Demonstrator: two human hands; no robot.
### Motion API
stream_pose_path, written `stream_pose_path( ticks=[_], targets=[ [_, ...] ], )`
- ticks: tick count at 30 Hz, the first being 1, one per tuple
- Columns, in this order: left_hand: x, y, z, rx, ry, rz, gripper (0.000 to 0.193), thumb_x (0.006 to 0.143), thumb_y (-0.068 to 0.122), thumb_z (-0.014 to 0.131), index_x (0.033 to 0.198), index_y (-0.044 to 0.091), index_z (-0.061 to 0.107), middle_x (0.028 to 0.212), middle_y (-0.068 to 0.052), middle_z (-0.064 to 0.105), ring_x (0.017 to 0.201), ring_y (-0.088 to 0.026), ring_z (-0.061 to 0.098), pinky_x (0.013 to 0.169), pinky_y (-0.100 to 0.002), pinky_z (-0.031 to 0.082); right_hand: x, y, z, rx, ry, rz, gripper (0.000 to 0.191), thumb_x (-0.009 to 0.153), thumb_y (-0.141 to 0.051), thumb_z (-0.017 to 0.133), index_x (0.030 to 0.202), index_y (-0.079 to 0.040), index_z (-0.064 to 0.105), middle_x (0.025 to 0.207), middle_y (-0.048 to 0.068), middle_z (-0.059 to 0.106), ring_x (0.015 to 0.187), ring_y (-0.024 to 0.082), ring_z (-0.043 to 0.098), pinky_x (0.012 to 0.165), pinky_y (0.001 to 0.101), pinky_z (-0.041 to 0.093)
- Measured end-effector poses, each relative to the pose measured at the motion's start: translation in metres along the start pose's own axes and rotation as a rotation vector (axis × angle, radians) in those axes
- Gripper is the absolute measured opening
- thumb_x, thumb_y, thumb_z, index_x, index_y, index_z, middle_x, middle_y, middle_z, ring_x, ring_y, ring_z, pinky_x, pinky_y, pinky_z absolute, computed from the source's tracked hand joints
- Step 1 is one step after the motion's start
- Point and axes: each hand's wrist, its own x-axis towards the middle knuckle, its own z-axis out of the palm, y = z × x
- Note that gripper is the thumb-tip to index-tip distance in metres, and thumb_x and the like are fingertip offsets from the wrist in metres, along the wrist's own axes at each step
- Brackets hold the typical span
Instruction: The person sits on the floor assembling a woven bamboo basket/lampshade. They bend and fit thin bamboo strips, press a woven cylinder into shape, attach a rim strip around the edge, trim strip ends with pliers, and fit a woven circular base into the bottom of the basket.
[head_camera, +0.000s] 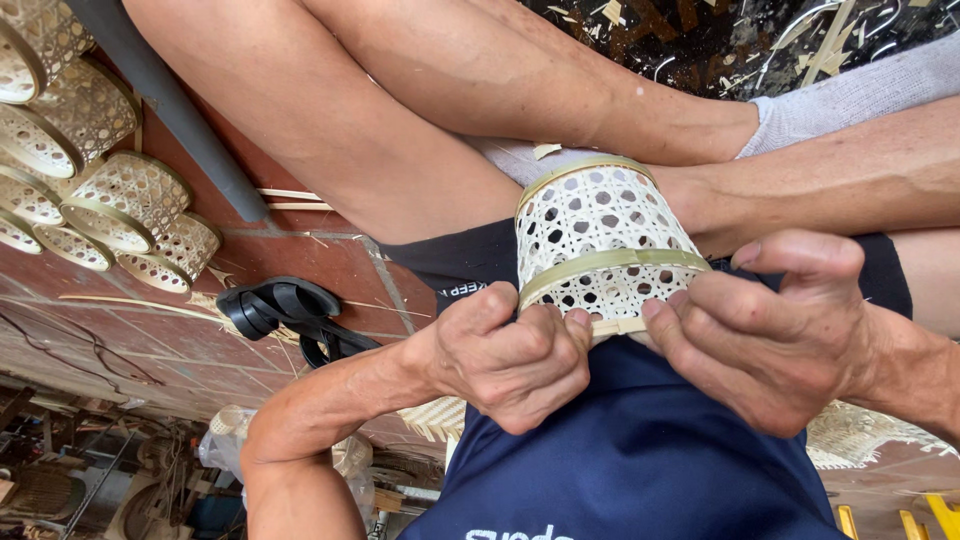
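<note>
Both hands on a small pale open-weave bamboo basket (600, 235), braced against the legs.
I see left hand (515, 360) clenched on its near rim strip, right hand (770, 335) pinching the same band (610, 265), steadying it; finished baskets (110, 190) stacked far left.

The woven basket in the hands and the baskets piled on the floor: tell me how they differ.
The woven basket is gripped at its lower edge by the left hand and right hand; the piled baskets lie untouched on the tiled floor. The held one has a loose strip end sticking out at its edge; the piled ones show none. Both share open lattice weave and pale bands.
</note>
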Motion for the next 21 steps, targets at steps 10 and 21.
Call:
stream_pose_path(
  ticks=[10, 21],
  targets=[
    [-0.005, 0.006, 0.003, -0.021, -0.033, 0.037, 0.021, 0.076, 0.012, 0.074, 0.092, 0.0, 0.071, 0.091, -0.002, 0.058, 0.092, -0.016, 0.053, 0.071, -0.032, 0.04, -0.006, -0.014, 0.004, -0.015, -0.047, -0.003, 0.023, 0.072, -0.017, 0.069, 0.089, -0.004, 0.075, 0.085, -0.004, 0.068, 0.09, 0.013, 0.061, 0.076, 0.0364, 0.041],
    [0.007, 0.029, 0.004, -0.017, -0.029, 0.001, 0.035, 0.09, 0.021, 0.07, 0.116, -0.002, 0.075, 0.104, -0.003, 0.059, 0.1, -0.016, 0.052, 0.077, -0.033, 0.038, -0.018, -0.024, -0.006, -0.031, -0.088, -0.082, 0.024, 0.068, -0.018, 0.066, 0.086, -0.005, 0.075, 0.098, -0.001, 0.074, 0.097, 0.013, 0.063, 0.08, 0.0357, 0.043]
  ],
)
